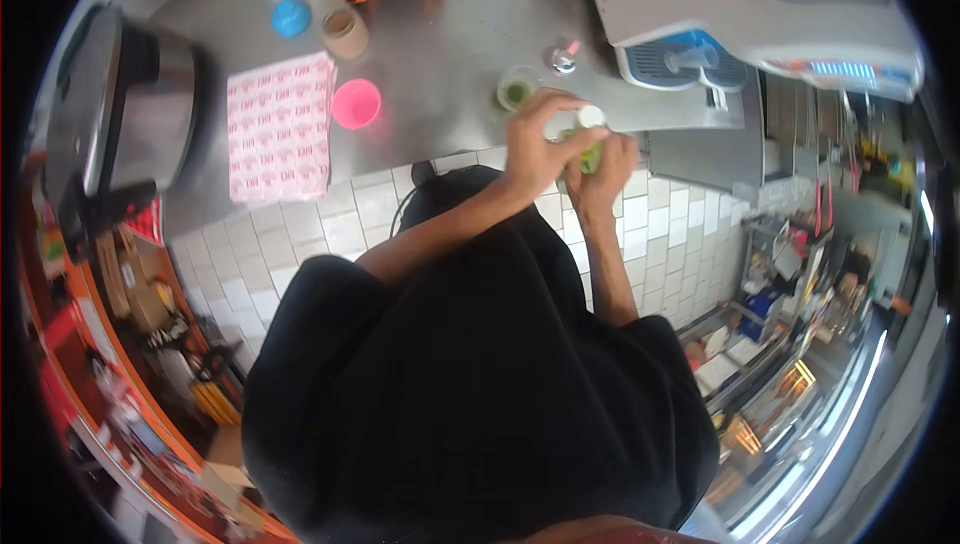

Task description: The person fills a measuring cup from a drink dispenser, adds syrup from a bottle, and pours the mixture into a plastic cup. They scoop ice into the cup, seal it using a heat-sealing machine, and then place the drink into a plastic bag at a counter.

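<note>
My right hand [605, 176] is wrapped round a small container with green contents [590, 156], held over the counter's front edge. A round white cap [592, 116] shows at its top. Thumb and fingers of my left hand [540, 144] close round that cap. Just left of the hands, a clear cup with green contents [517, 94] stands on the metal counter [440, 74]. A small metal item with a pink tip [563, 57] sits behind it.
A pink cup [356, 104], patterned paper sheets [280, 129], a brown jar [345, 34] and a blue object [291, 17] are on the counter's left part. A black appliance [130, 114] stands far left. A machine with a drip tray [680, 59] is at the right.
</note>
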`<action>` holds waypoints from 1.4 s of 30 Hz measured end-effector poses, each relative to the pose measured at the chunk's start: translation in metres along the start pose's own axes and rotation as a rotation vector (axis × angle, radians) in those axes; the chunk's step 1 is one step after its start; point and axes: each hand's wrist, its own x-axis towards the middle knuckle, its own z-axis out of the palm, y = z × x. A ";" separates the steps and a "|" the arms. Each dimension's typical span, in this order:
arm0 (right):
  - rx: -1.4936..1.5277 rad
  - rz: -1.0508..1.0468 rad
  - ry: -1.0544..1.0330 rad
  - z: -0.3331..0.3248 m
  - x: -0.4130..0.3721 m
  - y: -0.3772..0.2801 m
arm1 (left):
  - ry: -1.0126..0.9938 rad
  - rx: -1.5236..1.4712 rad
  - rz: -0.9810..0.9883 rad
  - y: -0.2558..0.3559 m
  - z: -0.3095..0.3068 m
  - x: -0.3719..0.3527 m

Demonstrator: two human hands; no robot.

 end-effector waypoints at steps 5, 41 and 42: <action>-0.039 0.042 0.007 -0.023 0.008 -0.008 | -0.034 -0.131 -0.067 0.023 0.012 0.005; 0.523 0.112 -0.204 -0.062 0.086 -0.021 | -0.163 -0.240 -0.155 0.027 -0.056 0.091; 0.522 0.112 -0.201 -0.060 0.091 -0.017 | -0.122 -0.228 -0.207 0.018 -0.067 0.091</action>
